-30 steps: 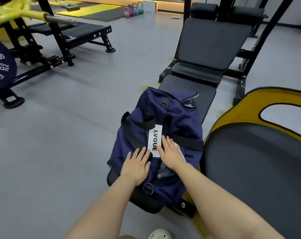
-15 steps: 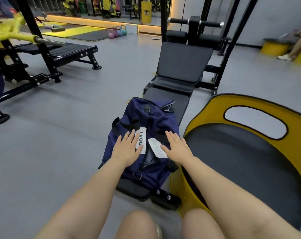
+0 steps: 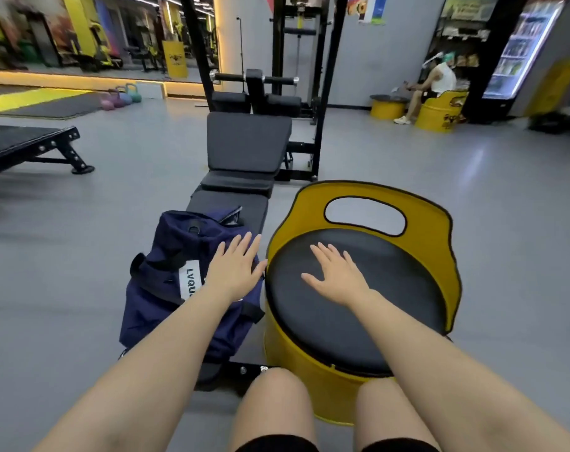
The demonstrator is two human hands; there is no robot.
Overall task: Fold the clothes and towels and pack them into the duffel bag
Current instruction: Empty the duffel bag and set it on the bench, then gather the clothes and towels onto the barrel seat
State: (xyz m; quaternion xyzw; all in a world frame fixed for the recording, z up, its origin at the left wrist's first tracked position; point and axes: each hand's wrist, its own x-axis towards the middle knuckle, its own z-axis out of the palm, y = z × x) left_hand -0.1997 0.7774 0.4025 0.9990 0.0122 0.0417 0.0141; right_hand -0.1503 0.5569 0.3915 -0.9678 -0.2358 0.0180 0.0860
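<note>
Your right hand [image 3: 337, 277] is flat, fingers spread, over the round black padded seat of the yellow drum stool [image 3: 358, 305], holding nothing; contact unclear. Your left hand [image 3: 233, 269] lies open on the navy fabric duffel bag [image 3: 166, 288], likely steadying it. The bag sits bulging on the near end of the black padded gym bench [image 3: 241, 203], white label up; top looks closed, probably packed.

Navy duffel bag [image 3: 166, 288] with white label [image 3: 189, 282] lettered black, black bench [image 3: 244, 148], yellow barrel seat [image 3: 309, 386] cushioned black, grey floor [image 3: 81, 256], pink, purple, blue and green kettlebells [image 3: 122, 96]
</note>
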